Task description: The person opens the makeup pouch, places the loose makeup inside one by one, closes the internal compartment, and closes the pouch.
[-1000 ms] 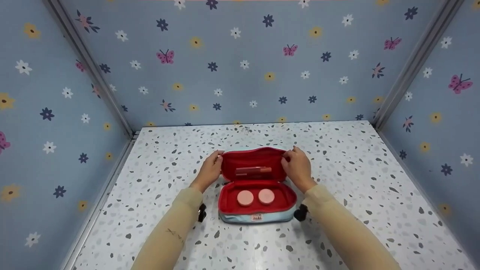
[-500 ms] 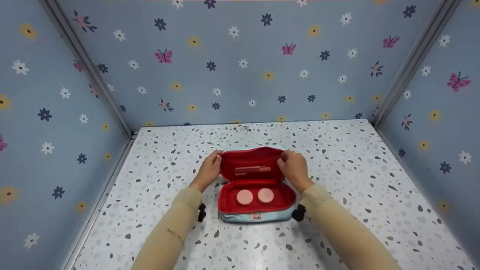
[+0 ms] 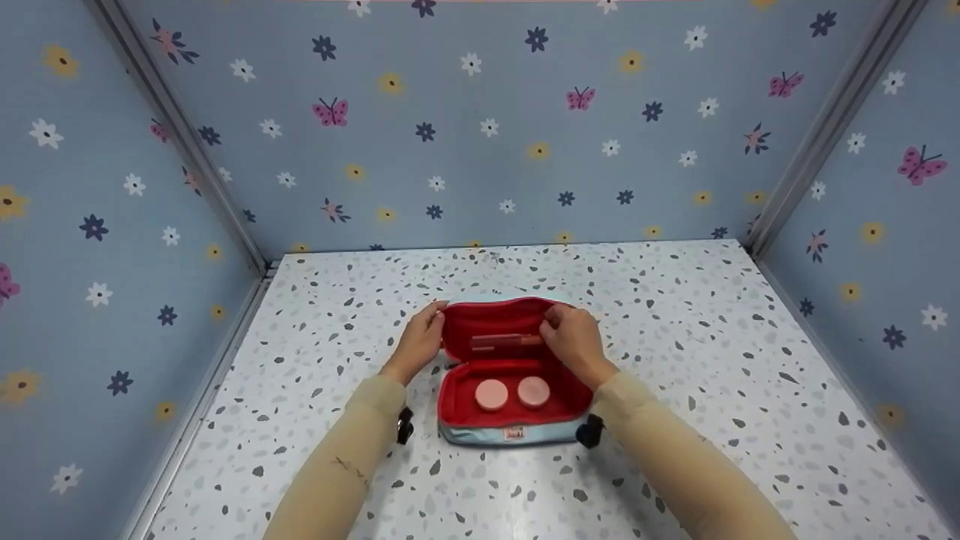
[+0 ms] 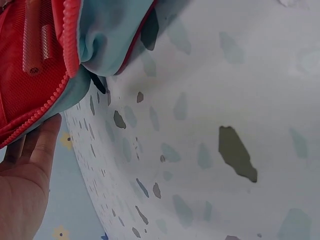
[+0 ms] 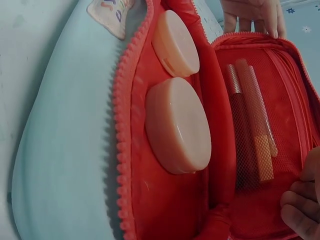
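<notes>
The right hand (image 3: 576,341) curls at the lid (image 3: 487,319), its hold unclear; the left hand (image 3: 418,342) clamps the lid's edge. A slip there could flop it over the round cases (image 3: 491,394) in the pouch (image 3: 480,436) on the counter (image 3: 682,315).

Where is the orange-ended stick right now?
In the head view, the orange-ended stick lies inside the raised lid of the pouch, left of the right hand and above two pink round containers; the right wrist view shows mesh over it.
</notes>
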### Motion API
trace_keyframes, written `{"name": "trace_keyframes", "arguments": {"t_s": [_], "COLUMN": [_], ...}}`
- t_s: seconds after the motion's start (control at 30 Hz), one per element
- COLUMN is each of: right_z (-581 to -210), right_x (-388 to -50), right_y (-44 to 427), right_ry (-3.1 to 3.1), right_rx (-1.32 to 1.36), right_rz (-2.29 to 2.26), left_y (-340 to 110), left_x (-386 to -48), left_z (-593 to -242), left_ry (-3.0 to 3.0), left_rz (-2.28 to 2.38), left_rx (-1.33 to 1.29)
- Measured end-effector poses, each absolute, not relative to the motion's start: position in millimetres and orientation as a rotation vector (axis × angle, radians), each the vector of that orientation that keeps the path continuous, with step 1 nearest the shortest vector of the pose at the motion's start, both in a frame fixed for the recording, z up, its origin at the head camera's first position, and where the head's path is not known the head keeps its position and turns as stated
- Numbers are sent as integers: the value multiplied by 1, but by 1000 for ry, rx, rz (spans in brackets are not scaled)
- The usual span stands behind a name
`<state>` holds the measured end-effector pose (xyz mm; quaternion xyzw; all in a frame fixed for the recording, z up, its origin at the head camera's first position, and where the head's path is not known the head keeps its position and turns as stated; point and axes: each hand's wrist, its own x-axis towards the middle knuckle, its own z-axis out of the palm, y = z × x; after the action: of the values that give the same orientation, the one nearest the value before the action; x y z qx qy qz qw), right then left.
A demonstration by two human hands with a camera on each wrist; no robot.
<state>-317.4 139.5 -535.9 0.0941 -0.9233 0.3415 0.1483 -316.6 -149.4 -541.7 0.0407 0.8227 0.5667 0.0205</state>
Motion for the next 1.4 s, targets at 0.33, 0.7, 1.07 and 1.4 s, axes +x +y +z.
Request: {"name": "trace_keyframes", "arguments": {"t_s": [0.33, 0.7, 1.07, 1.4], "right_z": [-540, -541, -536, -535], "right_x": [-317, -315, -310, -310], "right_y": [129, 116, 95, 74], "right_ry": [-2607, -2631, -2663, -2747], "right_rx": [342, 423, 507, 522], "right_rz": [986, 958, 937, 930], "left_y": [-150, -152, -151, -152], "left_x": [-314, -315, -314, -313], "left_z": [-542, -544, -541, -541], "left_ry": [2561, 2569, 2566, 2581], "left_rz": [1776, 1756, 1749, 1751], "left_rx": [156, 155, 157, 174]}}
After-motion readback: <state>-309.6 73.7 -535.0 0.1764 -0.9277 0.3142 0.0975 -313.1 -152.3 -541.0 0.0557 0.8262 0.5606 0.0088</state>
